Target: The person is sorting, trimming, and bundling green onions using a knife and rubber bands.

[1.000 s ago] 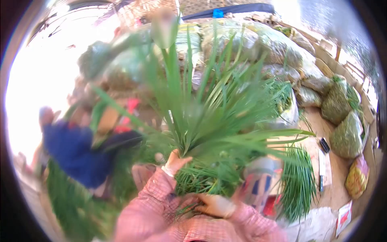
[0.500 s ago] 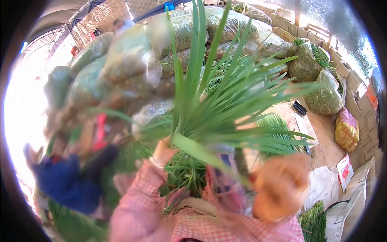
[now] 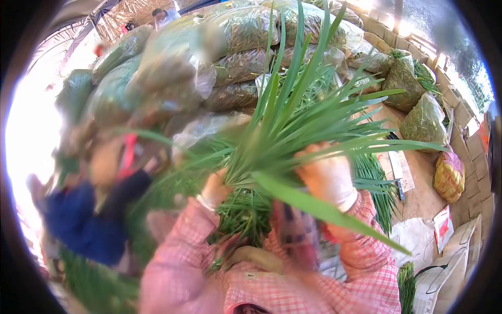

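Observation:
My left hand (image 3: pixel 214 189) is closed round the base of a bunch of garlic chives (image 3: pixel 282 123), whose long flat leaves fan up and to the right. Curled among the leaves on the bunch's right side is my right hand (image 3: pixel 328 175), with a whitish covering at the wrist. Leaves hide part of its fingers. One broad leaf crosses in front of my right forearm. Below the bunch, more loose greens (image 3: pixel 244 214) lie between my arms. To the right of my right hand is a pile of aligned chives (image 3: pixel 372 175).
A knife (image 3: pixel 396 166) lies on the brown board at right. Stuffed clear bags (image 3: pixel 243 65) are stacked behind; several more bags (image 3: pixel 422 123) stand along the right wall. A white crate (image 3: pixel 444 275) is at lower right. A blurred co-worker in blue (image 3: pixel 86 222) is at left.
My right hand has come up from the lower right to the chives' right side. The bunch and my left hand have shifted slightly right in view.

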Demonstrator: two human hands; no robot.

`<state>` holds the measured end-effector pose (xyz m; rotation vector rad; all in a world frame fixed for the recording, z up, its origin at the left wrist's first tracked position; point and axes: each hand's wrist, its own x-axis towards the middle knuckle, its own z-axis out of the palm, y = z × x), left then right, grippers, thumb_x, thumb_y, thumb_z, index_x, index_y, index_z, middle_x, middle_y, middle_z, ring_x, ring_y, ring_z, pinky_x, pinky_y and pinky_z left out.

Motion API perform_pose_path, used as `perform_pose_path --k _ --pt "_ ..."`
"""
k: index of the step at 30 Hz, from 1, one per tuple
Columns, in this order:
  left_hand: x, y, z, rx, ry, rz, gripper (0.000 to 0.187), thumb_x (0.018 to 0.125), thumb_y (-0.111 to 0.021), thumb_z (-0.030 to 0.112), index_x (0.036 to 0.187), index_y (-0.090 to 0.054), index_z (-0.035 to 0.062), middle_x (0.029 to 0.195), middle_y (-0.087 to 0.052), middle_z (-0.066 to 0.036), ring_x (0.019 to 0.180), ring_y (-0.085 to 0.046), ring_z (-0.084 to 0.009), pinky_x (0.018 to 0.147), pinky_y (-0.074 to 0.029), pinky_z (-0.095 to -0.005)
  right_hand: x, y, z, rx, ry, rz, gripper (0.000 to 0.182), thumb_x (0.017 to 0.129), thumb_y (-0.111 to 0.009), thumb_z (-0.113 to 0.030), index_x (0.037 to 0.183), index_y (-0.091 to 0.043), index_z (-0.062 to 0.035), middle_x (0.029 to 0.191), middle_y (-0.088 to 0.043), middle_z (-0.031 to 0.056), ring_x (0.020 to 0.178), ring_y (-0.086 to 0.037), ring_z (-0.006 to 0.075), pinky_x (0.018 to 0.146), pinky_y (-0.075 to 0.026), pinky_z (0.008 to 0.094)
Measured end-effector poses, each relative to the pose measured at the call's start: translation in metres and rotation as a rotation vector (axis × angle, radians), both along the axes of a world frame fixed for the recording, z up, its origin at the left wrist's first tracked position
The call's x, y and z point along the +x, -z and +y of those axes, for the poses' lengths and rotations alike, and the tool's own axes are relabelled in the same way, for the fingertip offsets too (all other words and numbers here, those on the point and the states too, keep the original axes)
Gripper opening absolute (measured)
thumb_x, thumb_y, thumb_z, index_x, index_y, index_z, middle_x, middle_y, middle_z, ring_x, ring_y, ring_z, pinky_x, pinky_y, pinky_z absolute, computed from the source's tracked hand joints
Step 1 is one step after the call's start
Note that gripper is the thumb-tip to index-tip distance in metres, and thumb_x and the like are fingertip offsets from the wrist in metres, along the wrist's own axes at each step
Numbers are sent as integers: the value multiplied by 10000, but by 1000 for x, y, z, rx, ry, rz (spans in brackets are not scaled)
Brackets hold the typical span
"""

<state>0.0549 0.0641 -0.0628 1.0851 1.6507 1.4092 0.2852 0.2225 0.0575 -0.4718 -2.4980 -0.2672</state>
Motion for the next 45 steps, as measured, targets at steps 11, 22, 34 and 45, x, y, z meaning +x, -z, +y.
perform_pose_path --k 11,22,34,45 --pt "-78 -22 -42 -335 -374 921 271 823 -563 115 1093 -576 90 951 -639 -122 886 -608 -233 781 -481 -346 19 -19 -37 -870 -917 -19 382 781 -652 -212 1111 -570 -37 785 -625 130 702 -599 259 589 -453 357" --pt "-131 -233 43 -697 -290 2412 29 776 -482 161 760 -505 160 683 -488 -12 680 -524 -164 592 -412 -298 -52 -75 -47 -434 -736 697 999 512 -785 -349 1290 -305 53 1049 -501 181 1029 -477 329 937 -324 447" --pt "190 -195 217 841 -174 1819 139 685 -584 179 794 -500 166 684 -514 28 653 -530 -149 607 -422 -304 136 -58 71 -713 38 294 994 570 -718 -105 1403 -175 -96 1027 -588 201 967 -582 340 855 -452 369" --pt "176 19 294 306 323 1223 677 665 -642 142 1294 -392 118 1244 -433 -169 1162 -415 -323 956 -364 -414 171 130 193 -674 527 167 761 571 -699 -82 1266 -395 -23 1156 -503 232 1143 -440 366 978 -348 391"
